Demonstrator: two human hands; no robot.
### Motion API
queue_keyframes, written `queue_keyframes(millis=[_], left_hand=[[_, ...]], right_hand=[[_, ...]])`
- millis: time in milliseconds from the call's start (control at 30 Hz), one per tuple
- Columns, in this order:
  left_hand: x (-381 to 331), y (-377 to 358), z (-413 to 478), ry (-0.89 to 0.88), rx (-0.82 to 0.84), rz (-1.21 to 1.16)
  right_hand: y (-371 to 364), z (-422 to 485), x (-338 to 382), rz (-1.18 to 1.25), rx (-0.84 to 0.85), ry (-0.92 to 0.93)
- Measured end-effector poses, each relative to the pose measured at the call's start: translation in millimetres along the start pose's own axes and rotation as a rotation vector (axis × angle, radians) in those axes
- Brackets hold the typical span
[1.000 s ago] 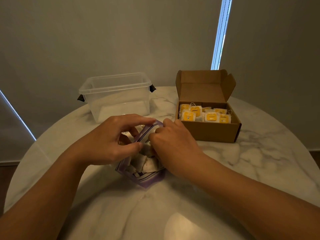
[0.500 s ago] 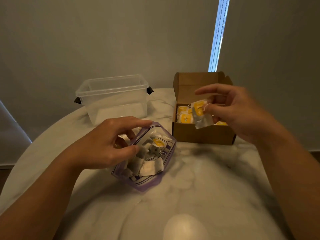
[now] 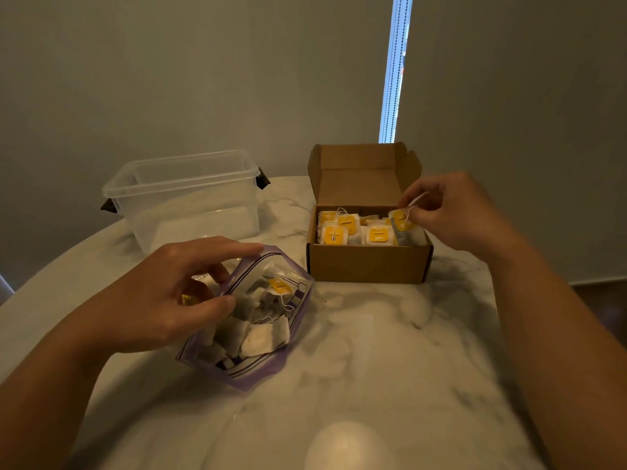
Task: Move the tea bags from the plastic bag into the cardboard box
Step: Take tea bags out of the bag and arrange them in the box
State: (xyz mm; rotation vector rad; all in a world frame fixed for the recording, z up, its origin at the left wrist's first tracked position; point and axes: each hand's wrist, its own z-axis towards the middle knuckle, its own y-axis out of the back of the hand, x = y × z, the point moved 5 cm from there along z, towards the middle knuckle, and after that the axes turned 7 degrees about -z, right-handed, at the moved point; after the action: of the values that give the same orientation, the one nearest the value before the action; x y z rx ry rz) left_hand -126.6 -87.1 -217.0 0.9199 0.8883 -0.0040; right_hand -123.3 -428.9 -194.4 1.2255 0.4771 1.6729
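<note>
One round marble table [image 3: 373,351] takes up the lower half of the frame. On it, toward the upper left, stands a clear plastic tub [image 3: 183,198] with dark side clips and no lid. Right of centre sits the cardboard box [image 3: 368,264], its lid flap standing upright at the back, with a row of yellow-tagged tea bags [image 3: 342,228] packed inside. At lower centre the purple-edged plastic bag [image 3: 264,371] lies on the tabletop with its mouth gaping, more tea bags heaped within. The left hand [image 3: 163,300] grips the bag's mouth, forefinger along the far rim and thumb on the near one. The right hand [image 3: 454,215] hovers at the box's right end, thumb and fingertips pinched together on the string of one tea bag [image 3: 409,232], which sits tilted in the box's right front corner.
</note>
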Motion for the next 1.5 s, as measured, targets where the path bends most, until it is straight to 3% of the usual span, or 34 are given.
queue_keyframes(millis=[167,267,567,667,767,867,1067,1233,1500], left_hand=[[0,0,0,-0.014,0.003,-0.006],[0,-1,0,-0.018,0.003,-0.018],[-4,0,-1,0.004,-0.011,0.001],[-5,1,-2,0.004,-0.026,0.002],[-5,2,-2,0.011,-0.029,0.012],[-5,2,-1,0.008,-0.031,0.027],[-5,0,-1,0.004,-0.036,0.027],[-4,-1,0,0.000,-0.030,0.030],[-4,1,-1,0.013,-0.036,0.029]], right_hand=[[-12,7,-8,-0.142,0.068,-0.031],[-13,10,-12,-0.235,0.025,-0.049],[6,-22,37,-0.098,-0.155,0.133],[-2,-43,73,0.054,-0.072,0.264],[-27,-69,115,0.124,0.133,0.466],[-62,-90,140,-0.076,0.278,0.652],[-95,-101,166,-0.581,0.149,0.856],[-96,-104,172,-0.683,0.164,0.781],[-72,-91,159,-0.432,0.169,0.703]])
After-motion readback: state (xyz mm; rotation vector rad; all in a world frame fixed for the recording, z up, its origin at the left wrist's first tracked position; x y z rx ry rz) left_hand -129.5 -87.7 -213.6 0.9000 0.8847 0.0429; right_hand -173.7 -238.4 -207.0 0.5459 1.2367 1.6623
